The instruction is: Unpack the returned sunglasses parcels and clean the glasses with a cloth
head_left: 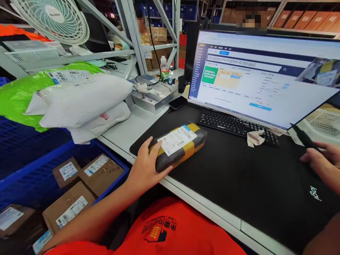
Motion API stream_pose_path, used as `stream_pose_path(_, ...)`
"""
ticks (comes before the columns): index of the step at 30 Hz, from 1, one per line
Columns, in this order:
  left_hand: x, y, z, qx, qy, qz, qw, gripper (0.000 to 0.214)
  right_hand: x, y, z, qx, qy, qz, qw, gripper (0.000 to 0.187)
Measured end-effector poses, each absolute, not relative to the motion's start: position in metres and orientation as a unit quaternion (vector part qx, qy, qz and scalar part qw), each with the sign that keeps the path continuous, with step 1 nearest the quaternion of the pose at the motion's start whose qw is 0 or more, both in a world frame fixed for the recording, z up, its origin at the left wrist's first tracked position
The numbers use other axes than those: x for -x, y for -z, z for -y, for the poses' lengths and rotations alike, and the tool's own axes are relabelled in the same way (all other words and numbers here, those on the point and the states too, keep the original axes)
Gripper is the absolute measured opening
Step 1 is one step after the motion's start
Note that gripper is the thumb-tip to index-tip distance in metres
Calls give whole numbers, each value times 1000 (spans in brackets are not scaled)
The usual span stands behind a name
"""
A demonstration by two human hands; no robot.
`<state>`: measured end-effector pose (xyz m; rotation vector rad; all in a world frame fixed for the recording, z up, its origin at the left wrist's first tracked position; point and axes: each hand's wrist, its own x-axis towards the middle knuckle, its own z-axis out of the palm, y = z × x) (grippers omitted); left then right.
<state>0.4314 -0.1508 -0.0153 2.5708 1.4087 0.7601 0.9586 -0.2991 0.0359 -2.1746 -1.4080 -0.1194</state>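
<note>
Head view. The left hand (147, 166) is clasped around the near end of a dark grey plastic-wrapped parcel banded with yellow tape (186, 151). The parcel lies flat on the black desk mat (239, 184), in front of the black keyboard (233, 124), with its white shipping label (176, 140) facing up. The right hand (322, 161), at the mat's right edge, appears closed round a slim black tool (302, 136). Sound handling, as judged here: hold the parcel flat and steady, with the fingers clear of the label's barcodes. White padded mailers (79, 102) are stacked to the left.
</note>
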Motion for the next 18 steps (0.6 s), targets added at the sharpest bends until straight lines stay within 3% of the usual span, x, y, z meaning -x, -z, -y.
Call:
stream_pose_path(4,-428,19,129,-810,-327,-471,119,44,-831,-41,266,698,90,646,297,39)
stream_pose_path(10,-433,11,139,-798,-313,-468,218,35,-742,-25,250,518,164,824,158,53)
stream_pose_path(14,-436,11,151,-805,-307,-489,135,36,-725,-27,252,510,183,828,145,53)
stream_pose_path(18,-437,12,147,-790,-414,-448,62,19,-710,-33,247,505,212,827,129,48)
